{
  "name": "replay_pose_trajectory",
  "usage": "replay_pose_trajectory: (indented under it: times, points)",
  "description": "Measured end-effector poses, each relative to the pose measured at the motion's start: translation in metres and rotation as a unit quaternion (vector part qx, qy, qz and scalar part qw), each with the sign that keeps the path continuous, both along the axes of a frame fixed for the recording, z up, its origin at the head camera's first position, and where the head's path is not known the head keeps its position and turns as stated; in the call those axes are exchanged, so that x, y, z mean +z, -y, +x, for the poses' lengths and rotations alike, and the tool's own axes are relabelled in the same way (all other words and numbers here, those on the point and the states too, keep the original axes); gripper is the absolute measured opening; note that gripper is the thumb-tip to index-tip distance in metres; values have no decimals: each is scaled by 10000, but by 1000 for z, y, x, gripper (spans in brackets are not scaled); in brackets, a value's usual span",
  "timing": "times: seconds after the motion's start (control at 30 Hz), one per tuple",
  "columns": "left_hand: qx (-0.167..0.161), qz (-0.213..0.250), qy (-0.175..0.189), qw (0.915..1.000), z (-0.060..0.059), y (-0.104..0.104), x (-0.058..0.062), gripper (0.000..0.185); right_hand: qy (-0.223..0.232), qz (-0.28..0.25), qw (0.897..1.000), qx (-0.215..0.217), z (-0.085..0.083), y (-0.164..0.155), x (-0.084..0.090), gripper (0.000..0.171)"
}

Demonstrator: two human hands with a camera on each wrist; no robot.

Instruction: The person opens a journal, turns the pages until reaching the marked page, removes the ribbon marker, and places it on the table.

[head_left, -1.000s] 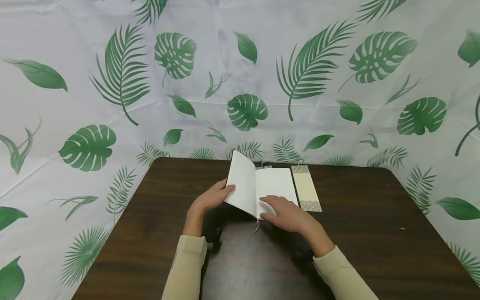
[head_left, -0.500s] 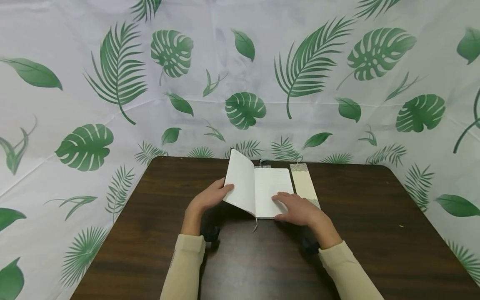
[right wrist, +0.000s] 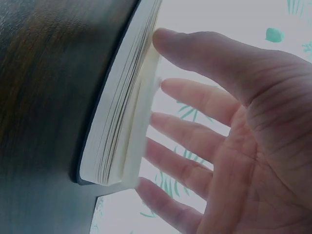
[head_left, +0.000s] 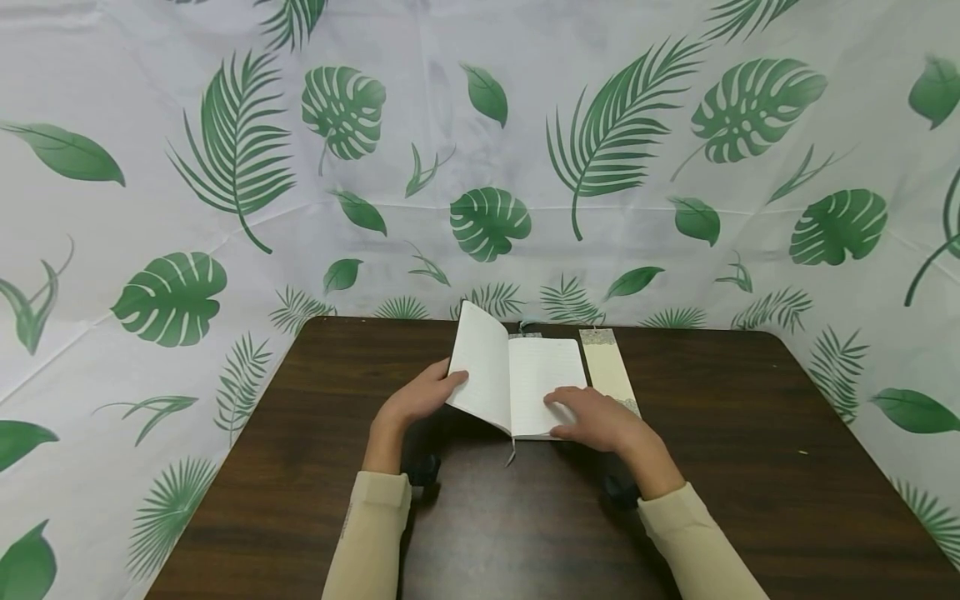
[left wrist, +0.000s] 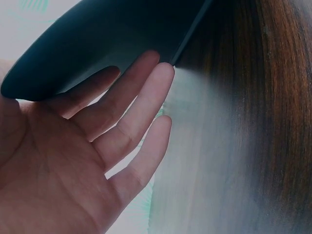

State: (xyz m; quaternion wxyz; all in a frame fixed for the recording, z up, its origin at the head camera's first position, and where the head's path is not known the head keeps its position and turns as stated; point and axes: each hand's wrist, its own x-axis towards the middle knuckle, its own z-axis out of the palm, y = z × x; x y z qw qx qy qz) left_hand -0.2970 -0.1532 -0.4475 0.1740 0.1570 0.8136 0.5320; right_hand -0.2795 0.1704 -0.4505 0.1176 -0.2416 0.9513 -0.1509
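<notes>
Fingers of your right hand lie straight and slightly spread, flat on the right-hand page of the open notebook; the right wrist view confirms it, fingers apart with the tips on the top sheet and the thumb at the page-block edge, nothing pinched. That reads as a hold-down: it pins the right half flat so the book doesn't spring shut. Your left hand props the other half: fingers straight and close together against the dark cover from behind, keeping the left leaf tilted up rather than flat. Thumb placement on the inner page can't be confirmed from these views. The notebook sits mid-table toward the far edge on the dark wooden table, with a ribbon marker hanging off the near end of the spine. A paper bookmark lies flat just beside the notebook's right edge, long axis running near to far; your right hand overlaps its near end in the head view, and contact can't be told. Leaf-print backdrop wraps the far and side walls. Versus a second ago: your right hand has slid right, from the near corner by the spine to the outer part of the right page, next to the bookmark. Left hand and the propped leaf look unchanged, and the notebook hasn't shifted on the table.
</notes>
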Motion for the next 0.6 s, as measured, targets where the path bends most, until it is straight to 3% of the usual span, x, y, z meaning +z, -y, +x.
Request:
replay_pose_trajectory:
  times: [0.43,0.6]
  points:
    - [64,-47,35,10000,-2,1,-3,60,141,-163,9997,104,-4,-4,-2,51]
    - [44,-24,26,10000,-1,1,-3,59,-181,170,9996,-149,-1,-1,0,51]
